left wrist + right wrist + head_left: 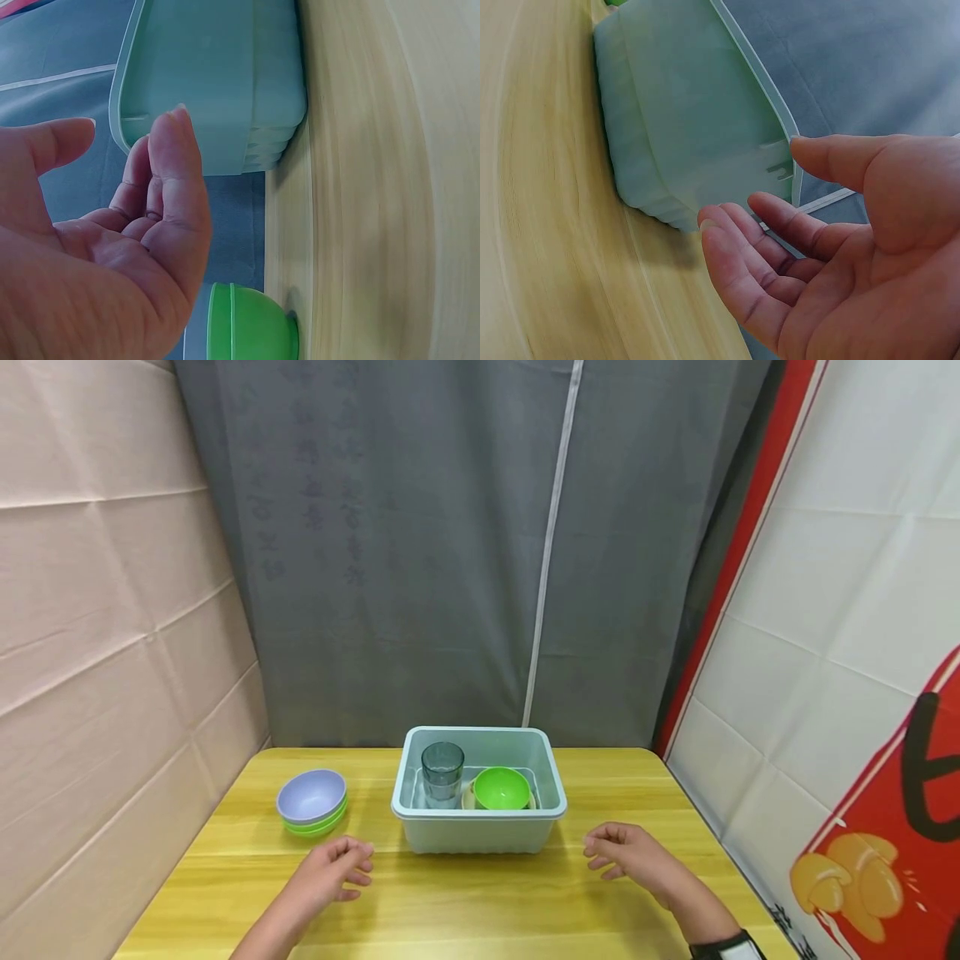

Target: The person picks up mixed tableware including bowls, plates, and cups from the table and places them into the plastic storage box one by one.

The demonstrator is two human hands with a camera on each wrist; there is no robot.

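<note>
A pale blue-green plastic basin (480,835) stands near the far side of the wooden table. Inside it are a clear dark-tinted glass (442,768) at the left and a bright green bowl (502,788) at the right, which sits over a cream-coloured item mostly hidden beneath it. To the basin's left is a stack of bowls, a lavender bowl (311,797) on top of green ones (259,326). My left hand (333,870) hovers in front of that stack, fingers loosely bent around nothing. On the basin's right, my right hand (626,860) is also held above the table, holding nothing.
The yellow wood-grain table (465,910) reaches back to a grey curtain (420,568). Pale fabric walls flank both sides, the right one (810,577) bearing a red printed panel. A dark band (727,946) circles the right wrist.
</note>
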